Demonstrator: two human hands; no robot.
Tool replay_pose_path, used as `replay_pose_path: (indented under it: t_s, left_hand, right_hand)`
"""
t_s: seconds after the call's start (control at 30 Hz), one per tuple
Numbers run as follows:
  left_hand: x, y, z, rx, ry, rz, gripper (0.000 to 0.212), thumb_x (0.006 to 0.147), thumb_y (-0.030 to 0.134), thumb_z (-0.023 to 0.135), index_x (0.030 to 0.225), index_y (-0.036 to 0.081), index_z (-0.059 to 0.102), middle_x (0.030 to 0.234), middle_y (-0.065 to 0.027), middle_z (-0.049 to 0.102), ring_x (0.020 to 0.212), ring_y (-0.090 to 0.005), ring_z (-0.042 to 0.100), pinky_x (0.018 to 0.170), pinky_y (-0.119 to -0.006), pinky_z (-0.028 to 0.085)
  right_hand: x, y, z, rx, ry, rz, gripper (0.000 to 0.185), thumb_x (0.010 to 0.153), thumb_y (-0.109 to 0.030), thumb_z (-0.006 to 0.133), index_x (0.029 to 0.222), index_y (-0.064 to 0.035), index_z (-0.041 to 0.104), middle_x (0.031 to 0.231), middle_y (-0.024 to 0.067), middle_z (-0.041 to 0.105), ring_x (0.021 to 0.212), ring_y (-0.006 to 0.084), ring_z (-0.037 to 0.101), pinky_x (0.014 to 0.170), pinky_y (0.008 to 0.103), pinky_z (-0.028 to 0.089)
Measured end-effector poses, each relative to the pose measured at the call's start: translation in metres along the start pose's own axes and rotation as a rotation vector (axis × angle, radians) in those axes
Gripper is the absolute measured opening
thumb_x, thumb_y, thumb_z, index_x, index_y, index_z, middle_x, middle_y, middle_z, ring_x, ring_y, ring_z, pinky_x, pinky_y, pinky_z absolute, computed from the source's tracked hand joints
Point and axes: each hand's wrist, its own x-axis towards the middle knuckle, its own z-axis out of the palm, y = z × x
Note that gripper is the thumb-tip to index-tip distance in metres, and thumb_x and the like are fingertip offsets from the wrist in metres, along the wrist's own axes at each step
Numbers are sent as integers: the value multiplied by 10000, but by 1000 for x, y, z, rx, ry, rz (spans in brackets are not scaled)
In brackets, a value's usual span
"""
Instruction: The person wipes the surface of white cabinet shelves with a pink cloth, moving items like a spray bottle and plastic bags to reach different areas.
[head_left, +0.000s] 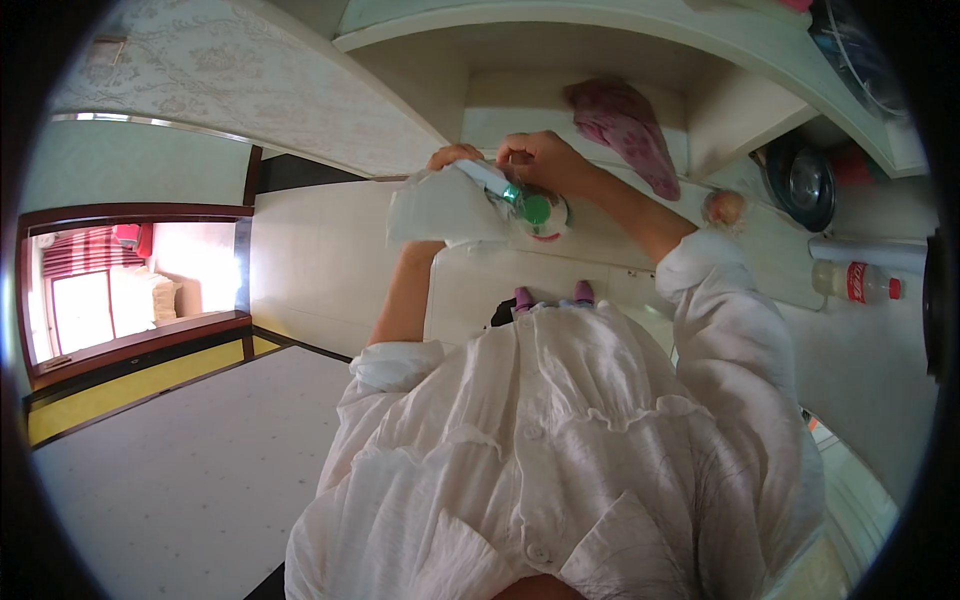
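Observation:
My left hand (454, 156) grips a whitish plastic package (448, 208) that hangs over the wrist. A pale, narrow strip (484, 177) with a green end lies along the package's upper edge. My right hand (544, 161) is just to the right, its thumb and finger pinched at the clear plastic edge of the package. Directly below that hand a round container with a green top (537, 210) stands near the shelf edge, partly behind the clear plastic. The fingertips of my left hand are mostly hidden by the package.
A pink patterned cloth (626, 131) hangs from an open shelf compartment. To the right are a bagged round reddish item (724, 207), a dark bowl with a glass piece (806, 180) and a Coca-Cola bottle (855, 281) lying on its side. A patterned panel (300, 82) rises at the left.

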Motion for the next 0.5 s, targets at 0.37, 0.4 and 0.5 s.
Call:
replay_pose_path:
  t_s: [0.37,0.4,0.5]
  left_hand:
    - [-2,1,14,122,0,100,330,784,107,648,1088,71,525,1089,-85,547,1033,-204,526,933,-310,407]
    - [-6,4,15,220,24,130,284,825,186,614,1068,65,529,1081,-106,548,1019,-215,529,909,-320,422]
    - [-19,2,10,111,203,57,312,904,334,551,1043,57,533,1082,-153,546,989,-237,540,862,-339,455]
  right_hand:
    - [-31,31,-18,607,176,302,186,861,-194,630,969,-48,588,728,1,572,640,78,542,566,224,442]
    - [-31,32,-16,596,196,322,182,862,-191,625,971,-49,587,729,2,573,642,79,542,564,226,442]
    - [-41,62,-6,404,304,418,137,860,-162,601,951,-59,594,742,9,588,657,79,552,555,232,442]
